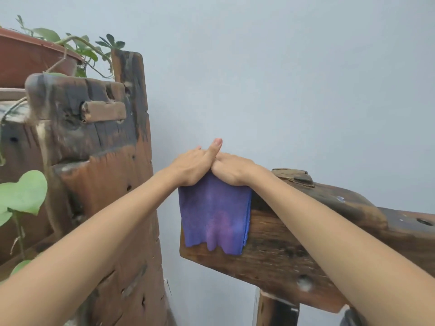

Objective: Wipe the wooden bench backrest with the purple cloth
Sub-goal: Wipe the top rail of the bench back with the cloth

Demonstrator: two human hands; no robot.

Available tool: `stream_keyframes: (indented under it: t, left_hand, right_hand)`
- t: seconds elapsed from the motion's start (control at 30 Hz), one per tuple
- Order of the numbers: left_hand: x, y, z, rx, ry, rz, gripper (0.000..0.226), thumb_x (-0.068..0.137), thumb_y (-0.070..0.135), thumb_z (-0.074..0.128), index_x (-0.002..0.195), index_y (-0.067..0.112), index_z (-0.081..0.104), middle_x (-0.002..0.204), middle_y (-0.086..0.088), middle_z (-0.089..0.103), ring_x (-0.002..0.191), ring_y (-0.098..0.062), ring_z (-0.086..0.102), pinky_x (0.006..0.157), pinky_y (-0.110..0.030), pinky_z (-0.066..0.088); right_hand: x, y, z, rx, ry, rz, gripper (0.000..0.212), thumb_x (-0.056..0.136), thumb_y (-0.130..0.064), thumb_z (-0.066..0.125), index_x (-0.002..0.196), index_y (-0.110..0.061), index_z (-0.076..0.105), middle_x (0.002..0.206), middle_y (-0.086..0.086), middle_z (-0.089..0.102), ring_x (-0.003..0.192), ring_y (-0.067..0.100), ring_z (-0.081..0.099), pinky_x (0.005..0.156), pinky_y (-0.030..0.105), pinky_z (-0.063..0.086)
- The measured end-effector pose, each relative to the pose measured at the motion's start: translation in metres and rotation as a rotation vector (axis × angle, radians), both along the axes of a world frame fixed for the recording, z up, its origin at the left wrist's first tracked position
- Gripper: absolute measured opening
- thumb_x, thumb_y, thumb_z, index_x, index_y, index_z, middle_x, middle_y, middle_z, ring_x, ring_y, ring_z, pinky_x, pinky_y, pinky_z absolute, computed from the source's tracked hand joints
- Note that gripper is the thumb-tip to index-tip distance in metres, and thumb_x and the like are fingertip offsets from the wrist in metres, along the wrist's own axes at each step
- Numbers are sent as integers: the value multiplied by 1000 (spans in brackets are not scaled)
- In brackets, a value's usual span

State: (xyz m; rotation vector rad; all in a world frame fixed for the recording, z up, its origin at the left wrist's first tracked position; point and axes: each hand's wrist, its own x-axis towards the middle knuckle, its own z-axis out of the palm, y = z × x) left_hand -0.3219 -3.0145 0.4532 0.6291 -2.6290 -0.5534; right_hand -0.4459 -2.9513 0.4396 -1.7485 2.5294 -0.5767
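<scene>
Purple cloth draped over wooden backrest end. Left hand and right hand side by side, pressing on cloth. Whether grip clamped on it, cannot tell.

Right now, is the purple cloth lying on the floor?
No, the purple cloth hangs over the end of the wooden backrest, with the left hand and right hand on top of it.
</scene>
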Motion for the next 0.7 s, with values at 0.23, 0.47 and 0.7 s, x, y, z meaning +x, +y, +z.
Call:
stream_keyframes:
  t: [0.23, 0.47, 0.7]
  left_hand:
    - [9, 4, -22, -405, 61, -107, 101, 81, 74, -21, 110, 21, 60, 114, 4, 64, 116, -19, 55, 103, -41, 41]
    - [0, 9, 0, -163, -87, 8, 79, 95, 65, -8, 131, 42, 58, 136, 14, 59, 120, -13, 49, 89, -37, 34]
    - [-28, -7, 17, 28, -213, 91, 92, 89, 78, -5, 147, 33, 50, 155, -10, 46, 142, -33, 41, 115, -43, 26]
  right_hand:
    - [28, 55, -15, -129, 203, -71, 52, 101, -46, 21, 144, -29, 46, 145, -3, 53, 134, 20, 49, 87, 41, 37]
    - [0, 22, -7, -19, 63, -85, 65, 93, -49, 14, 145, -32, 47, 147, -5, 54, 133, 25, 51, 93, 44, 40]
    - [-12, 7, 17, 138, -38, -57, 60, 105, -41, 17, 154, -21, 46, 160, 8, 44, 145, 28, 42, 118, 45, 32]
